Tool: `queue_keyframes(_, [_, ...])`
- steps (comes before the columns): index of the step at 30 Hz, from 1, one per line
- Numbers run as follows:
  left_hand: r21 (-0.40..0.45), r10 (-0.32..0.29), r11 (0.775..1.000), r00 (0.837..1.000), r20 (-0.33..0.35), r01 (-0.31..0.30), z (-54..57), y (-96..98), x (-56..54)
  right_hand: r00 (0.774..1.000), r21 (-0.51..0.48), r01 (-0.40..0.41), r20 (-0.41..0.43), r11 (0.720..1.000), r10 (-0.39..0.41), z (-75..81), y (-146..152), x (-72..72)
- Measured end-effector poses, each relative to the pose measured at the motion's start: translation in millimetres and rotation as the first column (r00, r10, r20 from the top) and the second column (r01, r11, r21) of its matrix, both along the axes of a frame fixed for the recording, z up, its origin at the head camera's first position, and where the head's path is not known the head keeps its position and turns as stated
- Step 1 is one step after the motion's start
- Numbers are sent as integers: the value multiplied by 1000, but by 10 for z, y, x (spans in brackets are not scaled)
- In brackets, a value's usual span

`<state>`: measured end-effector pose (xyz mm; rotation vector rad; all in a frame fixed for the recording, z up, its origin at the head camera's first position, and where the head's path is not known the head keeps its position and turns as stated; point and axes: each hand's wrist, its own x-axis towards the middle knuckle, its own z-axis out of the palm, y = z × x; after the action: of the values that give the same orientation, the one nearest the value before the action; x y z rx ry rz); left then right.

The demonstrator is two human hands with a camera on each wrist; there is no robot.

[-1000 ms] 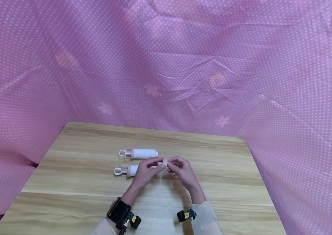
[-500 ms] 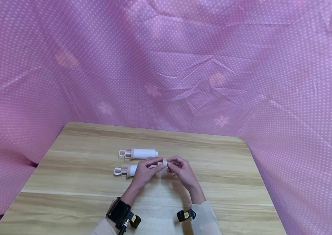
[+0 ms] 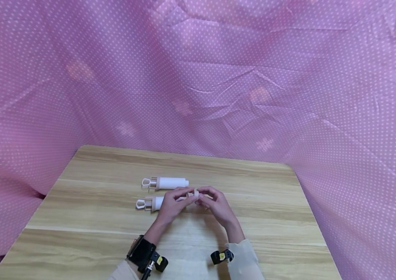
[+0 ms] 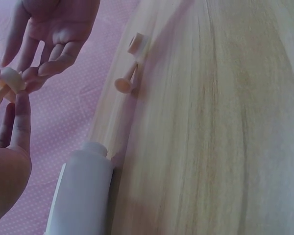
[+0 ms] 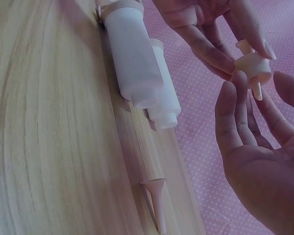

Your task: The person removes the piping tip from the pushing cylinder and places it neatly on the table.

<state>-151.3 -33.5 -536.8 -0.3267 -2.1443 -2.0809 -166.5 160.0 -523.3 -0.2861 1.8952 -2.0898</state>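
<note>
My left hand (image 3: 172, 205) pinches a small beige piping nozzle with a ring collar (image 5: 254, 67) around it, between thumb and fingers. In the right wrist view the nozzle's narrow tip (image 5: 257, 90) pokes out of the collar toward my right hand (image 5: 264, 156). The thumb and fingertips of that hand curl in on either side of the collar. A white piping syringe (image 3: 172, 182) lies beyond the hands, with a plunger handle (image 3: 146, 182) at its left end. Nearer to me, a second white syringe (image 3: 157, 203) is partly hidden behind my left hand.
On the wooden table (image 3: 271, 233), a loose beige nozzle (image 4: 126, 82) and a ring collar (image 4: 135, 43) lie near the hands. Pink dotted cloth (image 3: 198, 77) hangs around the far and side edges.
My right hand has shifted slightly left, its fingers coming closer to my left hand and the collar. The left hand and both syringes stay in place.
</note>
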Motion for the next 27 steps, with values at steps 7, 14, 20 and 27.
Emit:
queue_keyframes(7, [20, 0, 1000, 1000, 29, -1, 14, 5, -24, 1000, -59, -13, -2, 998, 13, 2, -23, -6])
queue_keyframes(14, [19, 4, 1000, 999, 54, -5, 44, 12, -33, 1000, -76, -12, -12, 997, 11, -33, -28, -20])
queue_keyframes(20, [-14, 10, 1000, 998, 63, -9, 126, 10, -19, 1000, -79, -1, 1, 997, 1, -19, -45, -31])
queue_keyframes(27, [-44, 18, 999, 1000, 16, -18, 366, -17, 88, 1000, -42, 9, 4, 999, -9, -19, -39, -40])
